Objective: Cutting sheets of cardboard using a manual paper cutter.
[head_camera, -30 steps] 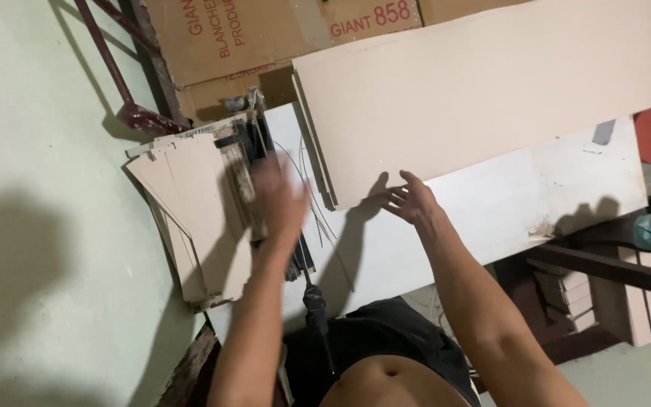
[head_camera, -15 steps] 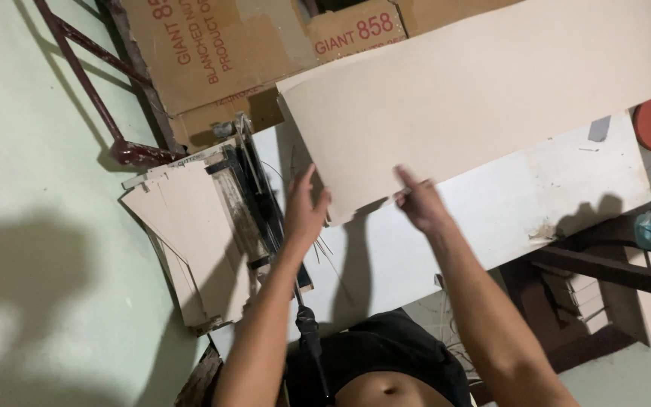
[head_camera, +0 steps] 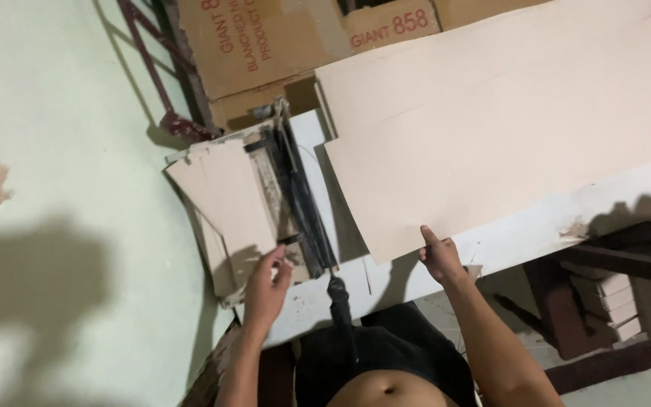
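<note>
The large beige cardboard sheet [head_camera: 506, 143] lies flat on the white workbench [head_camera: 536, 226], its long axis running from its near corner beside the black paper cutter [head_camera: 295, 203] up and away to the right; the surface is matte, smooth and unprinted, with straight cut edges. My right hand [head_camera: 438, 258] pinches the near edge of that sheet, thumb on top and fingers closed under it, to the right of the cutter. My left hand [head_camera: 267, 290] rests at the near end of the cutter's base, fingers curled together on a smaller beige cardboard piece [head_camera: 224, 200] left of the blade arm; whether they actually clamp it I cannot tell.
</note>
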